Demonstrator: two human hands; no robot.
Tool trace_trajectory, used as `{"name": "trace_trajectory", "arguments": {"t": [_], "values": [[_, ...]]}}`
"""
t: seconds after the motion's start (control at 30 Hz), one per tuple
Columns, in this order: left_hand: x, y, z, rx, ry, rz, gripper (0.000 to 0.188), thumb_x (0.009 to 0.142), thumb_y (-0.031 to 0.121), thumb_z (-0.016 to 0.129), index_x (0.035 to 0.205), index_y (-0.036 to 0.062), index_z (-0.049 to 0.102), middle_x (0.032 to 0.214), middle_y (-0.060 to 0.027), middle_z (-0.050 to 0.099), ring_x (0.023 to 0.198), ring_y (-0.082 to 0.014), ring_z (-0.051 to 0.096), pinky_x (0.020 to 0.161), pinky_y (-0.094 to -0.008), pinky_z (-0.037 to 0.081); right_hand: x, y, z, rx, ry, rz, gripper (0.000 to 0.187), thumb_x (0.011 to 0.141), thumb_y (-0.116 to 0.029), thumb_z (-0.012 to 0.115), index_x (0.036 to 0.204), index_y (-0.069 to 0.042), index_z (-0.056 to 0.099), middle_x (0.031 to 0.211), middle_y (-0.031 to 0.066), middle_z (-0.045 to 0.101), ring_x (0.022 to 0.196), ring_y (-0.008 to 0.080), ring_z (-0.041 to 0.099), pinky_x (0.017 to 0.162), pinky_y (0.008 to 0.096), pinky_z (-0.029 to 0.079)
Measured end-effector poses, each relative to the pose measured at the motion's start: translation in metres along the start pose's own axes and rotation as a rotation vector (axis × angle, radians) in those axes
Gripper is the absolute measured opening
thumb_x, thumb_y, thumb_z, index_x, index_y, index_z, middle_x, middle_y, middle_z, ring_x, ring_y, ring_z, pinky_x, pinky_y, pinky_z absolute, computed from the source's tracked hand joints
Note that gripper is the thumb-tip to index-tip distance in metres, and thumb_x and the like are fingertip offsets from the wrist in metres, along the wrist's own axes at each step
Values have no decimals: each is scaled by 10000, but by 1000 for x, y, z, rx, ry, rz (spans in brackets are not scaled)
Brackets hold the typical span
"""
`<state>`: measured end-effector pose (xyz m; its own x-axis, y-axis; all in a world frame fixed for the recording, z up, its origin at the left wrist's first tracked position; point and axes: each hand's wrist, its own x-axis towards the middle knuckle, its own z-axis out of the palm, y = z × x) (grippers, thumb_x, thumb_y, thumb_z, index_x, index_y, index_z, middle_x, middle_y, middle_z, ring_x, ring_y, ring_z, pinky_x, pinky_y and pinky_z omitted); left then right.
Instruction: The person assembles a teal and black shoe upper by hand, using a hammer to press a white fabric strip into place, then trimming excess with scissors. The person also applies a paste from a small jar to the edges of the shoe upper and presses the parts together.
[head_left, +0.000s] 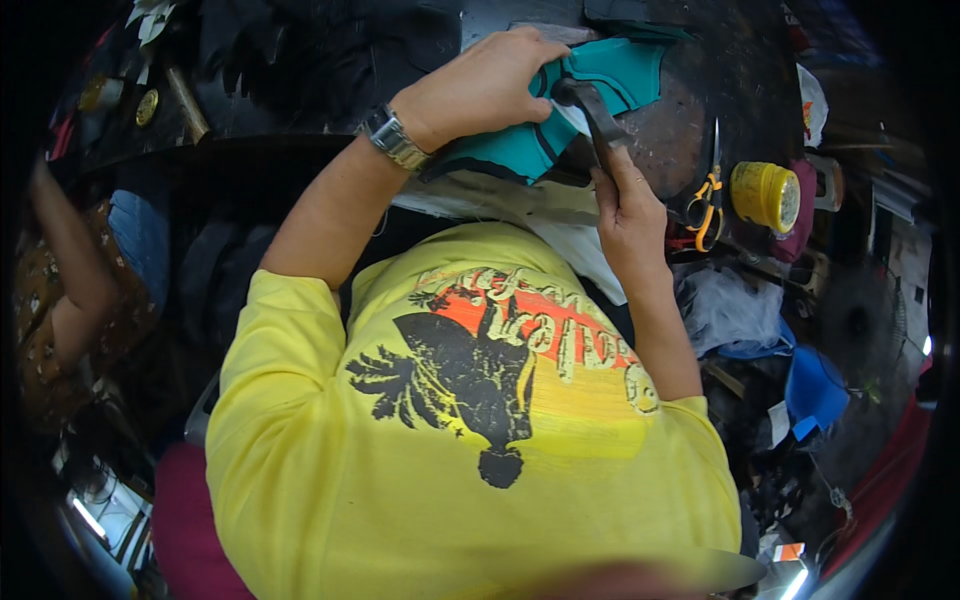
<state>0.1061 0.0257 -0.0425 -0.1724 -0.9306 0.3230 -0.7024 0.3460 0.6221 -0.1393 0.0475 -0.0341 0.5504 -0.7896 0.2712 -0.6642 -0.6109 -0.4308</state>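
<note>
While my left hand (pixel 485 88) spreads on the teal piece (pixel 637 75), my right hand (pixel 632 215) clasps the hammer (pixel 602 125): trim (pixel 545 145) on, hammering probably unfinished.

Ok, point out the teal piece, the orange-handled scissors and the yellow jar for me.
Teal piece (pixel 634 76): head view, on its flat upper right part.
Orange-handled scissors (pixel 710 188): head view, on the handles near the pivot.
Yellow jar (pixel 756 194): head view, on its curved side.

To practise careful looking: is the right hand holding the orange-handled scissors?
No, the right hand grips a black tool; the orange-handled scissors lie near the yellow jar.
</note>
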Motion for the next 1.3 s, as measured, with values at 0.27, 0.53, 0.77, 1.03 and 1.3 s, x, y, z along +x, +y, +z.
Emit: {"name": "trace_trajectory", "arguments": {"t": [0.27,0.53,0.77,1.03,1.3], "values": [[-5,5,0,19,-7,-45,593,787,141,748,1339,33,558,1169,-181,604,1047,-343,622,925,-379,502,10,-17,-44,427,-82,148,522,962,-16,565,1466,-122,485,1274,93,627,885,154,616,753,289,482],[-10,14,5,25,39,-71,587,803,106,735,1353,47,538,1193,-169,592,1046,-351,626,928,-395,514,18,-24,-36,223,42,7,548,976,-13,553,1502,-97,421,1415,163,568,1165,251,642,949,351,495],[-12,20,3,56,54,-56,577,825,115,729,1363,56,529,1189,-164,585,1065,-358,614,933,-402,509,0,-4,-51,379,-73,201,502,981,-61,589,1469,-114,484,1264,21,646,726,41,513,656,190,443],[-15,4,-8,-195,86,62,420,962,213,631,1358,84,581,1154,-129,641,979,-245,645,863,-322,506,-32,19,-6,206,-32,180,492,987,-108,596,1463,-85,476,1108,84,674,696,73,545,656,226,464],[24,12,1,217,727,463,121,893,122,707,989,64,661,917,-38,563,861,-137,489,716,-308,424,-33,19,-21,830,54,422,484,977,-72,607,1450,-87,506,672,-32,496,498,9,370,444,181,290]]}}
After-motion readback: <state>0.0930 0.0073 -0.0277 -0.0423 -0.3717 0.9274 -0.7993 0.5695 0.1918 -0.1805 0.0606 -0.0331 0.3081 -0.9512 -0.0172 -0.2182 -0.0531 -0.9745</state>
